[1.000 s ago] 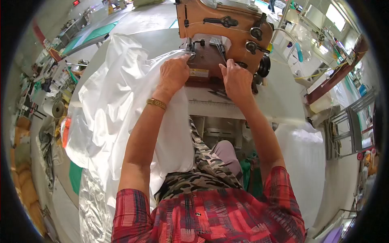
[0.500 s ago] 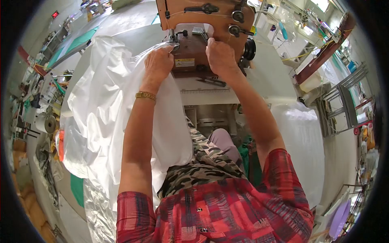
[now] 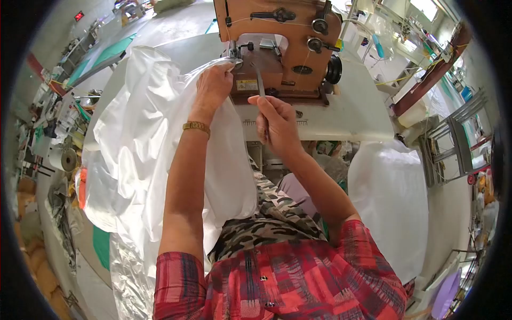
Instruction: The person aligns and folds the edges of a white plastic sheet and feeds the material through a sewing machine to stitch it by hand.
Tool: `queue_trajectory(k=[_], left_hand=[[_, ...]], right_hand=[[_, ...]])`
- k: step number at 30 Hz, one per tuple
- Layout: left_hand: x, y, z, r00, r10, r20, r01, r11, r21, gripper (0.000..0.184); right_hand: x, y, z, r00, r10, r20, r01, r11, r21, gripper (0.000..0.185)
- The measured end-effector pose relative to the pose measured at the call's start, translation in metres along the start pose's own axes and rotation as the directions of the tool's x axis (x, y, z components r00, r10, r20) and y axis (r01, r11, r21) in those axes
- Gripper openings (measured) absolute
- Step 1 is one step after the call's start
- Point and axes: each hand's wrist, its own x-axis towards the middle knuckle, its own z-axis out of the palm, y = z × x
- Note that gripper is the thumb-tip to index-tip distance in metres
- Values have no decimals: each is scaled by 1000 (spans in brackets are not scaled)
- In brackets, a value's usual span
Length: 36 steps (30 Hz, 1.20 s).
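Observation:
My left hand [image 3: 214, 85] is closed on the edge of white shiny sheet material [image 3: 144, 122], close beside the needle and presser foot [image 3: 234, 50] of a brown sewing machine [image 3: 298, 42]. The sheet drapes down over the table edge and my lap on the left. In front of the machine bed, my right hand [image 3: 277, 120] is wrapped round a slim metal-bladed tool [image 3: 259, 80]. Its blade points up toward the machine; the handle is mostly hidden in my fingers, so its exact kind is unclear.
The pale worktable [image 3: 352, 112] carries a ruler strip [image 3: 288, 123] along its front. More white material [image 3: 389, 197] hangs at the right. A metal rack [image 3: 453, 138] stands farther right, and a purple basin [image 3: 447, 293] sits at lower right.
My right hand has come down and toward me from the machine's arm and picked up the metal-bladed tool from the table. My left hand stays on the sheet by the needle.

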Motion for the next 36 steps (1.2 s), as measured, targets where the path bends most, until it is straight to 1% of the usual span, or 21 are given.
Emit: queue_trajectory(k=[1, 2, 3, 5, 6, 8, 12, 14, 15, 17, 21, 23, 24, 27, 29, 33, 35, 36], left_hand=[[0, -1, 0, 1000, 0, 10, 1, 999, -34, 32], [1, -2, 1, 1000, 2, 22, 0, 998, -70, 32], [3, -3, 2, 1000, 8, 18, -7, 998, -68, 32], [2, -10, 2, 997, -34, 66, 50, 965, -259, 32], [1, -13, 3, 997, -36, 69, 53, 965, -257, 32], [6, -19, 5, 993, -42, 114, 77, 941, -331, 31], [9, -25, 6, 993, -11, 115, 54, 922, -382, 31], [9, -30, 7, 991, -16, 134, 76, 888, -454, 32], [10, -29, 6, 991, -17, 133, 76, 887, -455, 32], [8, -27, 5, 995, -7, 102, 45, 922, -385, 33], [8, -25, 4, 995, 2, 104, 36, 931, -364, 33], [7, -21, 2, 989, -47, 137, 95, 922, -375, 33], [7, -22, 3, 990, -46, 136, 95, 922, -375, 33], [6, -22, 3, 994, -22, 104, 61, 921, -384, 33], [5, -16, -1, 995, -24, 100, 56, 941, -333, 32], [5, -21, 3, 998, 28, 62, -7, 950, -311, 31], [5, -19, 1, 993, -35, 109, 70, 939, -337, 31], [4, -23, 5, 993, -35, 110, 70, 939, -336, 31]], right_hand=[[6, 3, 4, 1000, 12, -23, -11, 999, 51, 25], [15, 10, 8, 997, 4, -79, -2, 1000, 25, 29], [21, 9, 11, 997, -3, -77, 5, 1000, 27, 29], [29, 12, 18, 993, 80, -88, -80, 997, -3, 27], [33, 16, 19, 993, 83, -89, -84, 996, -1, 27], [45, 24, 18, 992, 109, -62, -99, 984, 145, 24], [58, 25, 18, 995, 77, -66, -65, 983, 173, 23], [62, 24, 21, 991, 127, -42, -116, 971, 210, 22], [63, 24, 22, 991, 127, -41, -116, 971, 208, 22], [66, 28, 25, 991, 112, -74, -93, 970, 222, 22], [69, 38, 22, 997, 61, -56, -47, 973, 225, 22], [71, 40, 22, 994, 75, -76, -57, 976, 212, 22], [72, 41, 22, 994, 74, -76, -57, 976, 211, 22], [75, 47, 24, 992, 42, -119, -19, 983, 183, 21], [76, 52, 26, 991, -29, -133, 47, 990, 131, 20], [75, 54, 34, 980, -50, -192, 64, 996, 69, 19], [76, 57, 36, 978, -101, -181, 122, 986, 111, 19], [77, 59, 37, 978, -100, -181, 122, 986, 113, 19]])
